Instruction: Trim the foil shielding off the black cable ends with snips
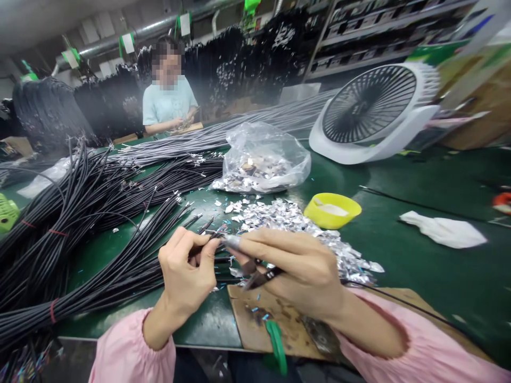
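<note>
Head view: the left hand (186, 271) has its grip pinching the end of a thin black cable (205, 227) just above the green bench (419, 266). The right hand (297, 268) meets it, grip closed around small cutters (259, 276), fingertips touching the cable end. Foil scraps (303, 223) lie just beyond, beside a yellow bowl (332, 210). Bundled black cables (80, 234) spread left.

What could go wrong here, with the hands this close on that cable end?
1. The right hand grips small snips right beside the left hand pinching the cable end; a slip could nick a finger.
2. The foil scrap pile lies loose near the fan; airflow might scatter it.
3. The bundled black cables crowd the work spot and could snag.
</note>
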The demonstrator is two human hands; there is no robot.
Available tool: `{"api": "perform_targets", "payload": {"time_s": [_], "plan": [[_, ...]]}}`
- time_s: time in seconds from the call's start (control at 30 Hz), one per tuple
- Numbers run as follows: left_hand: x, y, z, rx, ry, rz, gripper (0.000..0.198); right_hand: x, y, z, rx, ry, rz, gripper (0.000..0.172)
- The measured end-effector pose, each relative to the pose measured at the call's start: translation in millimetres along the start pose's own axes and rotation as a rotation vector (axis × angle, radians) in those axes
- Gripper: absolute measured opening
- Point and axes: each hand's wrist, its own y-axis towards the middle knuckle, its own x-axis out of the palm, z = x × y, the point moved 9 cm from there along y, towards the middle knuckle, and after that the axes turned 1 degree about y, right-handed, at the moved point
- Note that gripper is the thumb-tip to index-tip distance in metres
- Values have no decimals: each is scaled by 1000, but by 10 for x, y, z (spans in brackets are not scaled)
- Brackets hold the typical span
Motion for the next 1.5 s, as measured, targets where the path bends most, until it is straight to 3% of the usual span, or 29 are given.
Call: {"api": "perform_targets", "payload": {"time_s": [0.17, 0.23, 0.33, 0.47, 0.73, 0.8, 0.93, 1.1, 1.2, 1.3, 1.4, 1.5], "plan": [[-17, -30, 46, 50, 16, 38, 14, -30, 22, 260, 319, 111, 50, 10], [-19, -53, 82, 89, 18, 55, 12, -3, 32, 340, 417, 158, 32, 17], [-2, -84, 120, 126, 21, 58, 12, 52, 38, 393, 489, 239, -9, 26], [23, -87, 99, 86, -10, 36, 13, 71, 11, 431, 540, 279, 2, 24], [242, -33, -182, -231, -235, -242, 27, 188, 5, 408, 476, 199, -113, 18], [280, -34, -213, -278, -255, -292, 32, 162, -18, 456, 503, 168, -91, 16], [295, -19, -189, -278, -245, -329, 32, 98, -36, 541, 567, 238, -6, 25], [323, -25, -184, -268, -249, -368, 26, 162, 18, 496, 537, 366, -77, 23], [336, -35, -212, -283, -227, -384, 26, 187, 0, 482, 531, 350, -122, 17], [389, -43, -215, -294, -194, -456, 26, 146, 5, 406, 422, 221, -113, 13], [481, -78, -251, -424, -375, -568, 27, 97, 37, 279, 270, 73, -81, 14], [563, -143, -281, -623, -671, -666, 35, 91, 65, 260, 253, 108, -61, 15]]}}
